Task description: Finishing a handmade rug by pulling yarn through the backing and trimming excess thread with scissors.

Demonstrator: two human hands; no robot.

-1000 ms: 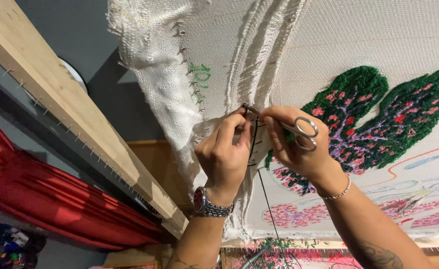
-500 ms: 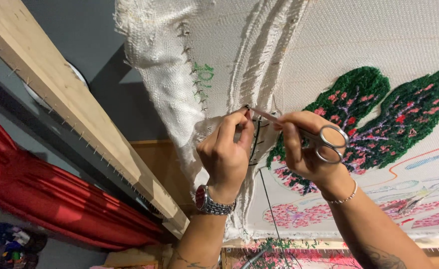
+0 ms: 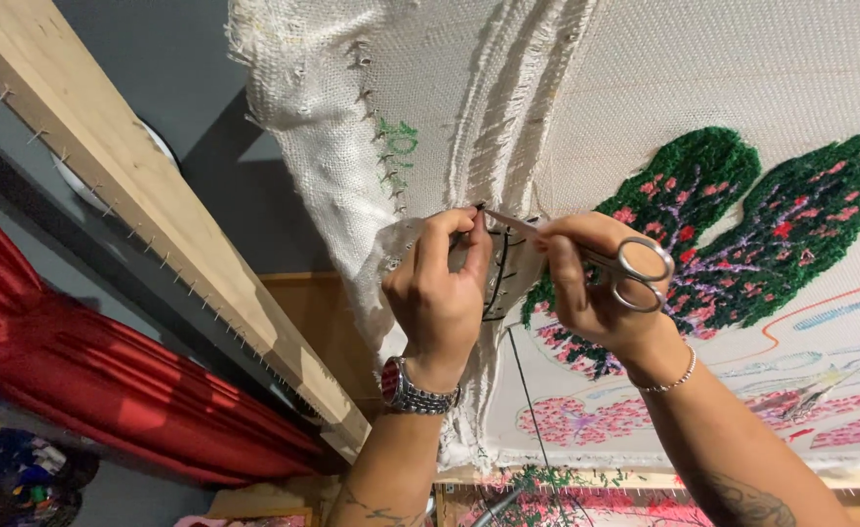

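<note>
Tufted rug cloth [image 3: 742, 88] is stretched on a wooden frame [image 3: 147, 224]. Beside its green leaf motif [image 3: 703, 176], a cloth fold [image 3: 406, 259] is pinched by left hand [image 3: 438, 293]; small scissors [image 3: 596, 259] are gripped in right hand [image 3: 596, 293], tips at the fold.

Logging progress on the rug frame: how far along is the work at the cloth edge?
Done: green leaf patches and pink areas are tufted on the backing cloth. In hand: left hand pinches the folded cloth edge; right hand holds small scissors, tips at the dark thread. Left: outlined shapes at the right are unfilled, and the edge hangs loose off the wooden frame.
</note>
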